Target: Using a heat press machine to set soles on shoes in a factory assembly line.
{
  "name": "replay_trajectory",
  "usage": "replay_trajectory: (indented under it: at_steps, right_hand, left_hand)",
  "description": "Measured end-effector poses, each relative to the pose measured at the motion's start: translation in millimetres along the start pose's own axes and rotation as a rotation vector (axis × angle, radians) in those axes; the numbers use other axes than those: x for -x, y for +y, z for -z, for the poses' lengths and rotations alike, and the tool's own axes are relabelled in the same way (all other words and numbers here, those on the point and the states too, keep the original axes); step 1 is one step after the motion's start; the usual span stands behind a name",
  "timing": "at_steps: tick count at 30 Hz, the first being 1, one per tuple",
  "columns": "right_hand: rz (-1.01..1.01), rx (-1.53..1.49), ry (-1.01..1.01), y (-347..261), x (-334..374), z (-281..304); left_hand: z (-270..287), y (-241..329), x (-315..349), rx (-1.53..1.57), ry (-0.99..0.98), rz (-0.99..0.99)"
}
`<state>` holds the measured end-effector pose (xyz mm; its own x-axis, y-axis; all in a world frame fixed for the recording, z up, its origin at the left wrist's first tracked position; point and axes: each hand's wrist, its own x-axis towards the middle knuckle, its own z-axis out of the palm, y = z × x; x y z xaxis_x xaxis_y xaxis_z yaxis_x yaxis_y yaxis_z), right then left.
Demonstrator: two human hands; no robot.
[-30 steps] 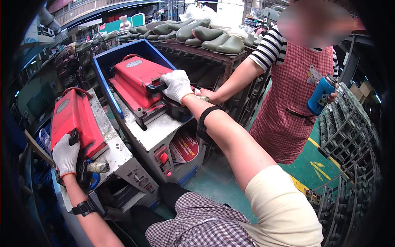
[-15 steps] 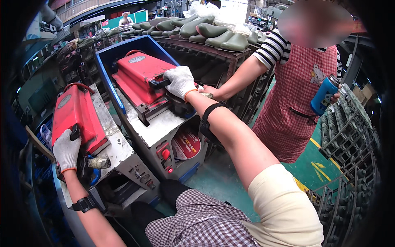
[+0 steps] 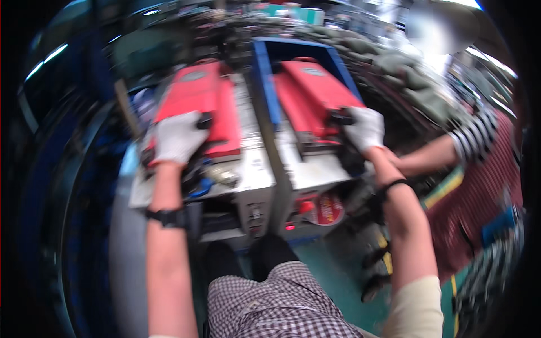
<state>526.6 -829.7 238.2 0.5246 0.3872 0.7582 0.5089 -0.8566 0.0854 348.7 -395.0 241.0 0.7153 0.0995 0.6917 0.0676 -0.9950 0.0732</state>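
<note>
head-worn fisheye, facing down, near left hand (image 3: 178, 137) and right hand (image 3: 367, 130)

2 red covers (image 3: 191, 93) — left grip (image 3: 178, 138) on 1 black handle (image 3: 205, 120), right grip (image 3: 366, 129) on another.

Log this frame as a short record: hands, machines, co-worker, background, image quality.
Left hand: white glove, gripping the black handle of the left red cover
Right hand: white glove, at the front handle of the right red cover
Machines: two, side by side; a blue frame stands around the back of the right one's cover
Co-worker: striped sleeve, arm reaching toward the right hand's wrist; blue bottle near the apron
Background: green boots, piled beyond the machines, right
Image quality: motion-blurred
</note>
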Motion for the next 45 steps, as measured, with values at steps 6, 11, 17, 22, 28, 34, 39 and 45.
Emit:
replay_trajectory:
  at_steps: [6, 11, 17, 22, 28, 34, 39, 45]
  right_hand:
    - [0.025, -0.018, 0.045, -2.3, -1.2, -11.2]
    - [0.011, 0.009, 0.038, 7.8, 2.9, -12.6]
    - [-0.029, 0.025, 0.004, 5.9, 2.2, -13.4]
    - [-0.003, 0.036, 0.043, 4.4, 1.1, -13.8]
    - [-0.031, 0.028, 0.022, 7.5, 3.9, -15.8]
    - [-0.057, 0.041, -0.024, 5.7, 2.3, -11.3]
    - [-0.042, 0.018, -0.017, 4.8, 3.6, -7.9]
    - [-0.138, -0.133, 0.007, -20.2, 7.2, -1.1]
  left_hand:
    - [1.1, -8.4, 1.9, -0.060, -0.055, 0.043]
    - [7.7, -3.4, 0.6, 0.009, -0.114, 0.062]
    - [10.3, 0.0, -0.4, -0.020, -0.073, 0.054]
    - [7.7, -3.6, 2.2, 0.003, -0.091, 0.079]
    - [7.5, -2.3, 0.3, 0.008, -0.083, 0.058]
    - [5.9, -1.8, -0.3, 0.015, -0.090, 0.058]
    - [14.2, -4.2, -0.8, 0.048, -0.145, -0.012]
    - [31.7, -18.5, -19.0, 0.123, -0.469, 0.015]
